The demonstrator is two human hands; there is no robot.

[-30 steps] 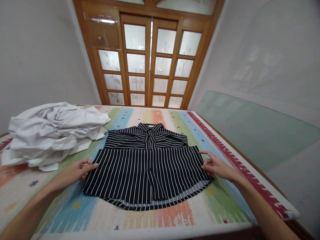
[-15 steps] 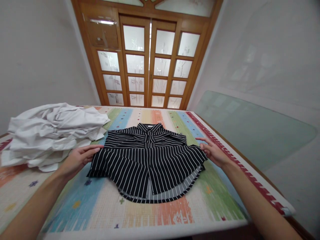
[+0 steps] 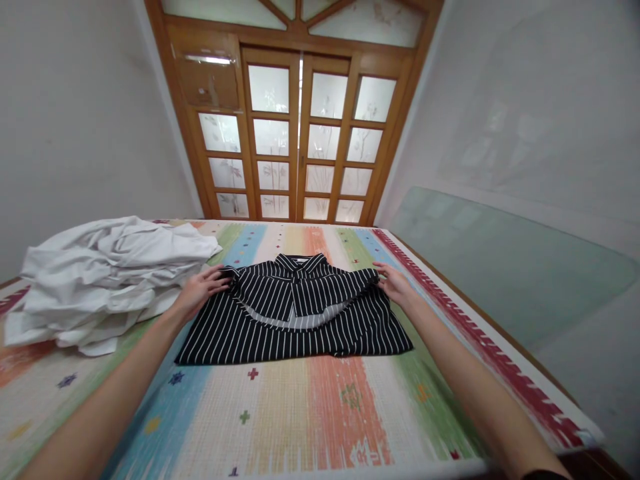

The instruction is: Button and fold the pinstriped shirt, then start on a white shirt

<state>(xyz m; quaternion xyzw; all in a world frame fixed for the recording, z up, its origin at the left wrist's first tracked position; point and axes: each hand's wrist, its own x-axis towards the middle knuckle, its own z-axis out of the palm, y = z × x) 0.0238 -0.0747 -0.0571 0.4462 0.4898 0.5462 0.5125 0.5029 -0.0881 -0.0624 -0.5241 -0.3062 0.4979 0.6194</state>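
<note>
My left hand (image 3: pixel 204 289) and right hand (image 3: pixel 394 283) each pinch an upturned edge of the striped shirt (image 3: pixel 300 343), folded on the multicoloured cloth (image 3: pixel 280 407). A white fabric heap (image 3: pixel 110 273) lies to its left; glass-paned wooden doors (image 3: pixel 299 153) stand ahead.

striped shirt (image 3: pixel 300 343): thin woven cloth, matt, smooth face, softly creased; plain grey underside, likewise matt. white pile (image 3: pixel 105 273): cloth, matt, heavily wrinkled. table covering (image 3: pixel 225 413): fabric by its look, matt, coarse weave-like grain. door frame (image 3: pixel 320 41): brown wood, smooth, slight varnish-like sheen. panes (image 3: pixel 270 137): frosted-looking glass, faintly patterned. left wall (image 3: pixel 65 100): matt, fairly smooth. green panel (image 3: pixel 500 260): smooth, dull sheen; material cannot be told.
</note>
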